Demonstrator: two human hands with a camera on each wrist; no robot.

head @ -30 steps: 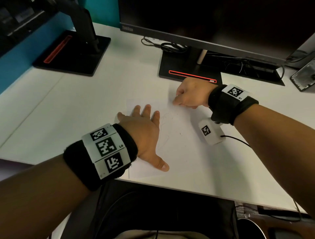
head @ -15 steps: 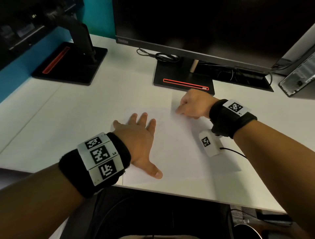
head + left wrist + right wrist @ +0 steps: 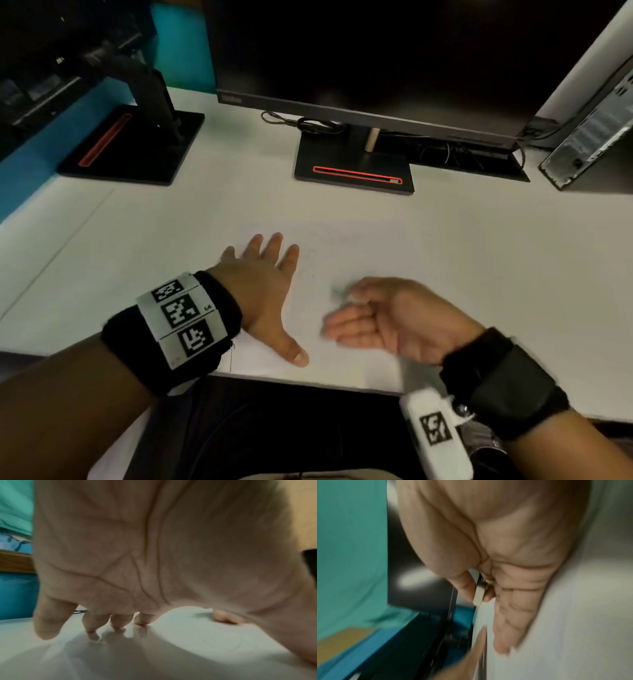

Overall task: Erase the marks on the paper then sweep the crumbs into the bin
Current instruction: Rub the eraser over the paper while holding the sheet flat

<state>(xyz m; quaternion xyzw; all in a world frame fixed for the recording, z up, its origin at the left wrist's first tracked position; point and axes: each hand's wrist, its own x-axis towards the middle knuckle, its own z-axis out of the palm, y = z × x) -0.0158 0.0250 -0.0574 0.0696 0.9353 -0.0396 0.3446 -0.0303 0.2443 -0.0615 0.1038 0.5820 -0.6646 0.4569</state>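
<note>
A white sheet of paper (image 3: 346, 253) lies on the white desk (image 3: 171, 240), with faint pencil marks (image 3: 310, 270) near its middle. My left hand (image 3: 267, 274) lies flat on the paper's left part, fingers spread and straight; the left wrist view shows its palm (image 3: 154, 547) above the sheet. My right hand (image 3: 370, 315) stands on its little-finger edge on the near part of the paper, palm facing left and blurred. In the right wrist view its thumb and forefinger pinch a small white eraser (image 3: 478, 595), while the other fingers (image 3: 508, 622) stretch along the sheet. No bin is in view.
A black monitor stand (image 3: 354, 171) sits just beyond the paper, under a dark screen, with cables (image 3: 308, 123) behind it. A second black stand (image 3: 133, 150) is at far left and a computer case (image 3: 596, 130) at far right. The desk's near edge (image 3: 308, 380) runs under my wrists.
My right hand has come from the paper's far edge by the monitor stand toward me and turned onto its side. The left hand stays flat on the sheet.
</note>
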